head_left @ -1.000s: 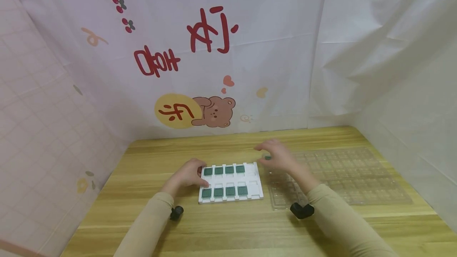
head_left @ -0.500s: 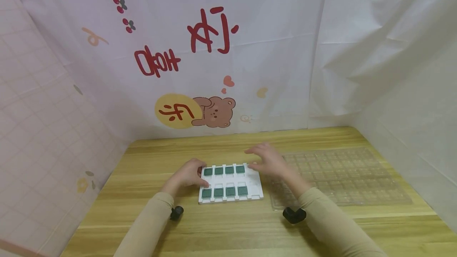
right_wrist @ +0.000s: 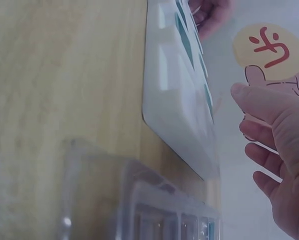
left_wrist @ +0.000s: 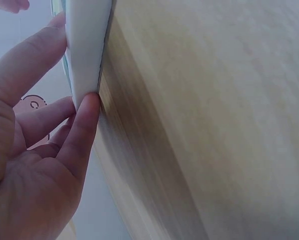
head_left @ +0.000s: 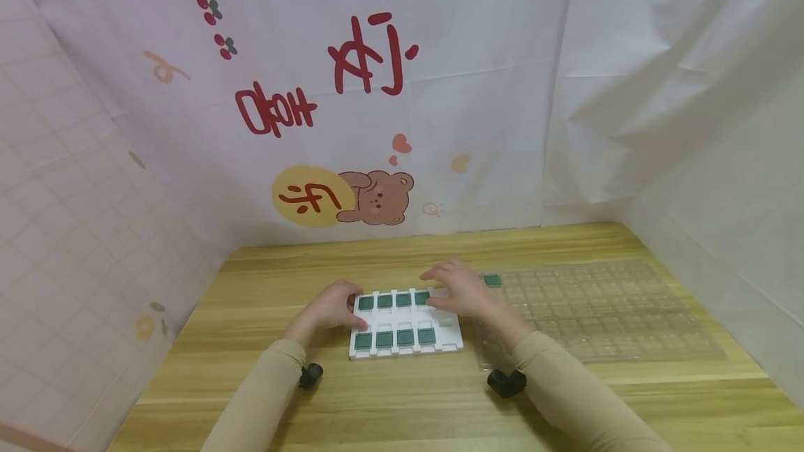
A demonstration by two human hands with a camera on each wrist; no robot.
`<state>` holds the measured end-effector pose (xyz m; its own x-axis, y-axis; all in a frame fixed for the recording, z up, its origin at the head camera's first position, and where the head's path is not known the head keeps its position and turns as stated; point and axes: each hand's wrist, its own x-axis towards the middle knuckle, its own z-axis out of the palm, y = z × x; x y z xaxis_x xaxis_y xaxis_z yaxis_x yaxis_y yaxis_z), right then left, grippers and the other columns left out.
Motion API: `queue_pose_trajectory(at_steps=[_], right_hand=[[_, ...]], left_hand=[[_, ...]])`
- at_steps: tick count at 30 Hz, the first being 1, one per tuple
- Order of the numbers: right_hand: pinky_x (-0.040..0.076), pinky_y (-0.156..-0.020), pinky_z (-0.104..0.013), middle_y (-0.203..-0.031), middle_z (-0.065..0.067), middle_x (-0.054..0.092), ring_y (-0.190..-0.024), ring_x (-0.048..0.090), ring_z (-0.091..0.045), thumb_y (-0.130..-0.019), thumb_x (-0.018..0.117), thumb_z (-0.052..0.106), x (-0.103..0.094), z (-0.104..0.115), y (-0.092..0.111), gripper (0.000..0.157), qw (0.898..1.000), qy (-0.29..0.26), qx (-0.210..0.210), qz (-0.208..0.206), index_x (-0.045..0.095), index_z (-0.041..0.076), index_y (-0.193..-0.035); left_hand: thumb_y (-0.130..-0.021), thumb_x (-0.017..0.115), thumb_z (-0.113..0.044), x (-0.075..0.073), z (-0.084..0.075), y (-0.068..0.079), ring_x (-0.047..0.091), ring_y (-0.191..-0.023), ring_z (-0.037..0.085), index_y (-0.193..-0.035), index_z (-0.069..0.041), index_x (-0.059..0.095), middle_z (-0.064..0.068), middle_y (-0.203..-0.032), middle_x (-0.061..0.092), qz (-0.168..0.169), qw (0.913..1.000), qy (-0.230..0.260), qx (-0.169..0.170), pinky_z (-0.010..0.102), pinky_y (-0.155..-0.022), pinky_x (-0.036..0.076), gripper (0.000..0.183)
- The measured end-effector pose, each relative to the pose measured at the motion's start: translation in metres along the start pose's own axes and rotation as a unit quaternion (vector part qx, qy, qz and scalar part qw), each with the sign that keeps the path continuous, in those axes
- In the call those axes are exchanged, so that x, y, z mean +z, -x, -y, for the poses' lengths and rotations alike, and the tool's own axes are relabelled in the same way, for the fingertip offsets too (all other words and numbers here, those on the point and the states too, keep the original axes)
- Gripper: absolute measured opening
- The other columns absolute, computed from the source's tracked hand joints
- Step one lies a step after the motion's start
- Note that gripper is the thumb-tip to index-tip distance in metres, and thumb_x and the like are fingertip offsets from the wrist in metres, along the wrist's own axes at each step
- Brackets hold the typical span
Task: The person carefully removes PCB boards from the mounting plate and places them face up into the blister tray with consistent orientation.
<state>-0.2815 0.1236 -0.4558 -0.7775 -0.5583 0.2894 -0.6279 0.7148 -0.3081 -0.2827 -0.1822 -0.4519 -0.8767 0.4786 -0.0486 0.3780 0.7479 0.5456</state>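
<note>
A white tray (head_left: 411, 320) lies on the table with two rows of green square chips, which look like small circuit modules (head_left: 405, 337). At its left end my left hand (head_left: 331, 304) holds the tray, thumb on the top face and fingers along the edge; the left wrist view shows the fingers (left_wrist: 87, 117) against its side. My right hand (head_left: 463, 289) hovers over the tray's far right part, thumb and fingers apart with nothing visible between them. In the right wrist view that hand (right_wrist: 289, 145) is off the tray surface. Its fingers partly hide the far row's rightmost chip.
A clear plastic tray (head_left: 603, 312) with many pockets lies to the right of the white tray. One green chip (head_left: 493, 280) sits in its far left corner. A printed cloth (head_left: 477, 89) hangs behind the wooden table (head_left: 389, 403).
My right hand has moved left, from the clear tray's far left corner to above the white tray. The chip at that corner now shows fully. My left hand stays put.
</note>
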Motion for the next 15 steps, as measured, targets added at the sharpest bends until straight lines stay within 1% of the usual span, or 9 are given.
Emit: queue_pose_trajectory(at_steps=[5,7,12,15], right_hand=[[0.044,-0.095,-0.045,-0.118,-0.004,0.067,-0.112,0.056,-0.027,-0.081,0.083,0.028,0.0049,0.0015,-0.0018,0.042,1.0,0.006,-0.009,0.0,0.071,0.012,-0.118],[0.045,-0.094,-0.044,-0.117,-0.004,0.067,-0.111,0.056,-0.027,-0.08,0.083,0.028,0.0066,0.002,-0.0024,0.042,1.0,0.011,-0.014,-0.001,0.071,0.011,-0.117],[0.046,-0.093,-0.045,-0.114,-0.006,0.068,-0.11,0.057,-0.028,-0.079,0.084,0.026,0.0069,0.0053,-0.0036,0.042,1.0,0.015,-0.028,-0.004,0.071,0.009,-0.116],[0.046,-0.094,-0.045,-0.114,-0.006,0.069,-0.11,0.057,-0.028,-0.079,0.084,0.026,0.0065,0.0073,-0.0047,0.042,0.999,0.02,-0.027,0.003,0.071,0.009,-0.115]], left_hand=[[-0.065,0.095,-0.022,0.0007,-0.0001,0.0004,0.048,-0.087,0.019,-0.12,0.007,0.063,0.005,-0.09,0.054,-0.004,0.9999,-0.001,-0.011,0.035,-0.076,0.042,0.07],[-0.064,0.095,-0.022,0.0009,-0.0005,0.0004,0.048,-0.087,0.019,-0.121,0.008,0.062,0.005,-0.092,0.055,-0.003,0.9999,0.0,-0.012,0.036,-0.078,0.042,0.072],[-0.064,0.095,-0.021,0.0013,-0.0006,0.0004,0.048,-0.088,0.02,-0.121,0.007,0.063,0.005,-0.092,0.055,-0.003,0.9999,-0.001,-0.017,0.037,-0.078,0.042,0.071],[-0.064,0.095,-0.022,0.0016,-0.0008,0.0006,0.048,-0.088,0.02,-0.118,0.005,0.064,0.005,-0.092,0.055,-0.005,0.9998,-0.002,-0.02,0.037,-0.078,0.042,0.068]])
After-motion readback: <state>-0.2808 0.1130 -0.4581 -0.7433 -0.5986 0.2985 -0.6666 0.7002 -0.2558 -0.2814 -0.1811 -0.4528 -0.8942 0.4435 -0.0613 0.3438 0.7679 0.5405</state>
